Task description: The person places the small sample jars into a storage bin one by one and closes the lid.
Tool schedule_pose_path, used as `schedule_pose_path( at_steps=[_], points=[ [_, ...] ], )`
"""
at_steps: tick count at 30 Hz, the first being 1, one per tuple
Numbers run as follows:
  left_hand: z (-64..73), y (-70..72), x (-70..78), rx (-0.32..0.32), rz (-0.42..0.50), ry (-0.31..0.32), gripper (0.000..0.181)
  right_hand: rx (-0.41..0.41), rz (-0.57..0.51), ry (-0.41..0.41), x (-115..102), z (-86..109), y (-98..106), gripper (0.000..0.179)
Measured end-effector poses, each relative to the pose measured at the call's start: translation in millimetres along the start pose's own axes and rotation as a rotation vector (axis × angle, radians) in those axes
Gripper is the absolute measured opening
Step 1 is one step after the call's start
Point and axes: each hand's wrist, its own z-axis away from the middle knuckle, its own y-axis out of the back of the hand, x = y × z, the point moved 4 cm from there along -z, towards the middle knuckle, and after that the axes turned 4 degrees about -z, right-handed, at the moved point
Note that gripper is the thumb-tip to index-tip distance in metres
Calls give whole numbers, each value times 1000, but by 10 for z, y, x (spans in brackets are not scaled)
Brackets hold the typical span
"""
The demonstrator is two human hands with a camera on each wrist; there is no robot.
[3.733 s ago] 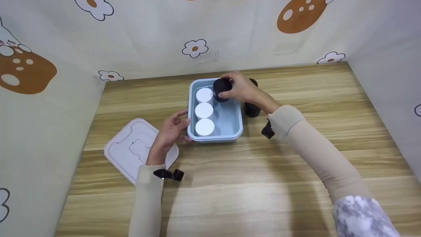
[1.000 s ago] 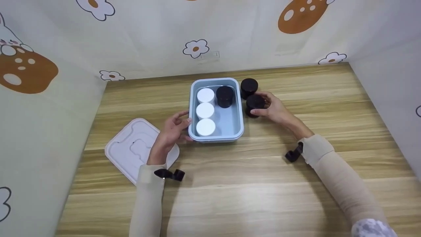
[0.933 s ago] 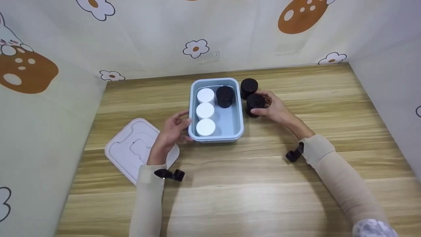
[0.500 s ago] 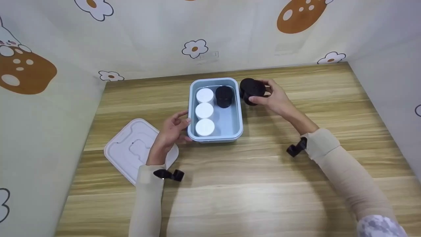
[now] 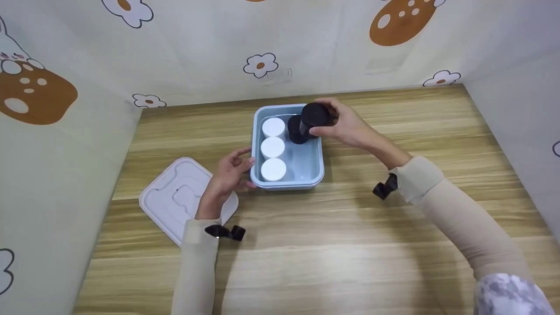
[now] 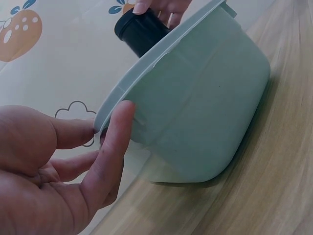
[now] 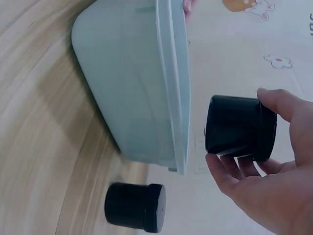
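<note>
My right hand (image 5: 350,124) grips a black lidded jar (image 7: 234,126) between thumb and fingers, raised above the right rim of a light blue plastic container (image 5: 302,168). Inside it, another black jar (image 5: 295,133) stands at the back right, partly covered by the held one. Three white-lidded jars (image 5: 273,148) line the container's left side. With thumb on the rim and a fingertip against the outer wall, my left hand (image 5: 229,173) holds the container's left edge. A third black jar (image 7: 129,206) stands on the table outside the container, mostly hidden in the head view.
A pale lid (image 5: 168,192) lies on the wooden table (image 5: 306,253), partly under the left forearm. Light walls (image 5: 210,57) with printed flowers enclose the table at the back and sides.
My right hand has released one black jar inside the container, picked up another from the table and carried it left over the rim. The left hand stays at the container.
</note>
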Motion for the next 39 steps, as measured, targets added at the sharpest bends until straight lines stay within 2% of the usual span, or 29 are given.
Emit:
schedule_pose_path(
  at_steps=[6,12,23,30,39],
  points=[
    [-13,12,-7,13,-25,7,49,-118,74,10,-23,-108,-150,70],
    [-8,0,-7,4,-5,-2,48,-201,253,60,5,-183,-252,70],
    [-4,5,1,-2,4,4,49,-299,478,193,33,-247,-387,73],
    [-5,17,5,-1,-19,15,49,-377,610,213,39,-299,-431,70],
    [2,12,3,-7,-3,-6,50,-393,697,195,100,-297,-512,71]
  ],
)
